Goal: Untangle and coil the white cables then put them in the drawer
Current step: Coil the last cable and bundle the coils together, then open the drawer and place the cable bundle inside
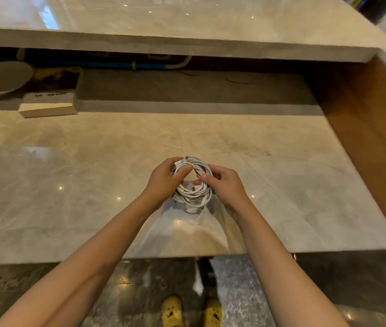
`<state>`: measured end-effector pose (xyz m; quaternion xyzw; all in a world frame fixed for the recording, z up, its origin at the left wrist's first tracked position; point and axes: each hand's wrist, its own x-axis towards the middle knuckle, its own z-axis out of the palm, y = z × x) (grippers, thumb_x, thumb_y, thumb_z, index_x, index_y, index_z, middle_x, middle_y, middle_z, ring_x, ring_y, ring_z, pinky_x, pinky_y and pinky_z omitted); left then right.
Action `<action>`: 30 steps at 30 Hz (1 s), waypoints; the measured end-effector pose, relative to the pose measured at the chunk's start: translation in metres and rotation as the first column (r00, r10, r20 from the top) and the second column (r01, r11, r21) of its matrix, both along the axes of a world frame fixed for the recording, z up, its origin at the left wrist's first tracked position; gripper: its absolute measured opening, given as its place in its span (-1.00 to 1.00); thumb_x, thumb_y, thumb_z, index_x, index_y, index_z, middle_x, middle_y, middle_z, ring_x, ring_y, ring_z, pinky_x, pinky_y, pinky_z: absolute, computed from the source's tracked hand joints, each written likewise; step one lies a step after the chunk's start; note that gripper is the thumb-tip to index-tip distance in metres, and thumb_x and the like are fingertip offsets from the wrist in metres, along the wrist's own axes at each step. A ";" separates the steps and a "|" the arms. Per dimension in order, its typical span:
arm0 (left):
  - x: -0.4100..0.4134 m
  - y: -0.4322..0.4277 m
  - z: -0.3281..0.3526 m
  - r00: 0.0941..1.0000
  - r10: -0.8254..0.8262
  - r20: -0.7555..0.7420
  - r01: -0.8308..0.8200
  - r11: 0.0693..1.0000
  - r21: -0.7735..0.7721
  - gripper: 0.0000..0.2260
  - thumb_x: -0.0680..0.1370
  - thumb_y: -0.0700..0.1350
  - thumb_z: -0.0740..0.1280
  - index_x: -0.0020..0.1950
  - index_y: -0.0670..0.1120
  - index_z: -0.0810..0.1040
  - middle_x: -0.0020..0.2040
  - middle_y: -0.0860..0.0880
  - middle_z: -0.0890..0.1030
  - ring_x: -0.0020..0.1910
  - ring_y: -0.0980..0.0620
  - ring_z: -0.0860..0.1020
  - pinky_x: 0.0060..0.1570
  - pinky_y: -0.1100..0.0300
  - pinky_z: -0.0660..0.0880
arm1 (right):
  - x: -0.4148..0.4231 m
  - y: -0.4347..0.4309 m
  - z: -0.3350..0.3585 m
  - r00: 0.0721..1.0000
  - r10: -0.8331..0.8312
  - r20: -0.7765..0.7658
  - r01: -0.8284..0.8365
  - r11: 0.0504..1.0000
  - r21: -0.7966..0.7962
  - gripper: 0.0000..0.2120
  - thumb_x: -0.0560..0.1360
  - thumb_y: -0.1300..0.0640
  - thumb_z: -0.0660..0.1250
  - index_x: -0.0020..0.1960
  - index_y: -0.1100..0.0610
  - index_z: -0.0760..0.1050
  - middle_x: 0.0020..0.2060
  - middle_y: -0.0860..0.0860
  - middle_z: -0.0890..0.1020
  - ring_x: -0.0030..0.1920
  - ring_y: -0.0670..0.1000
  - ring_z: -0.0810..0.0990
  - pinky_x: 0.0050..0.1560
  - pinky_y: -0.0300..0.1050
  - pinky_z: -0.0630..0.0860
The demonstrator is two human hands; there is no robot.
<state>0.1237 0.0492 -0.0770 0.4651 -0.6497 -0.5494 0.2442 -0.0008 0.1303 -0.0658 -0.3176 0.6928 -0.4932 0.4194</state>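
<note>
both hands, left hand (162,179) and right hand (226,185), grip the coiled white cables (195,182).

Person, head view. Two bare forearms fill much of the lower half of the frame. The left forearm (88,251) enters from the lower left corner and the right forearm (279,263) from the lower right. Each is uncovered along its whole visible length, right up to the frame edge. The left hand (161,180) and right hand (227,187), also bare, lie just below the centre of the frame; detail of the nails is too small to tell. At bottom centre is a pair of yellow moulded clogs, left shoe (172,311) and right shoe (213,312). Both have rounded toes and uppers pierced by dark round holes. The lower frame edge cuts off the heels.
</note>
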 end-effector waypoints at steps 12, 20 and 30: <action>-0.074 0.113 -0.034 0.963 -0.269 0.027 0.270 0.958 -0.094 -0.76 0.57 -0.02 0.26 0.15 -0.11 0.55 -0.16 -0.05 0.58 -0.16 0.02 0.53 -0.22 0.27 0.36 | -0.049 0.148 -0.022 0.984 -0.177 0.012 0.176 0.983 0.061 -0.79 0.54 0.18 0.28 0.17 0.11 0.54 -0.01 0.02 0.66 -0.02 -0.04 0.63 -0.01 -0.22 0.55; -0.077 0.157 -0.054 0.976 -0.207 0.067 0.212 0.975 -0.069 -0.74 0.58 -0.02 0.25 0.13 -0.17 0.56 -0.09 -0.19 0.63 -0.08 -0.11 0.58 -0.15 0.19 0.38 | -0.038 0.264 -0.078 0.640 -0.599 -0.481 0.648 0.758 -0.082 -0.79 0.58 0.28 0.15 0.07 0.25 0.56 -0.05 0.05 0.58 -0.03 -0.04 0.51 -0.01 -0.38 0.32; -0.079 0.176 -0.064 0.985 -0.149 0.090 0.159 0.980 -0.122 -0.78 0.59 0.01 0.23 -0.05 -0.12 0.56 -0.40 0.04 0.55 -0.44 0.22 0.50 -0.32 0.29 0.39 | -0.060 0.243 -0.170 0.134 -0.647 0.751 0.711 0.591 0.382 -0.64 0.64 0.17 0.10 0.35 0.33 0.35 0.22 0.21 0.53 0.25 0.13 0.51 0.36 0.00 0.37</action>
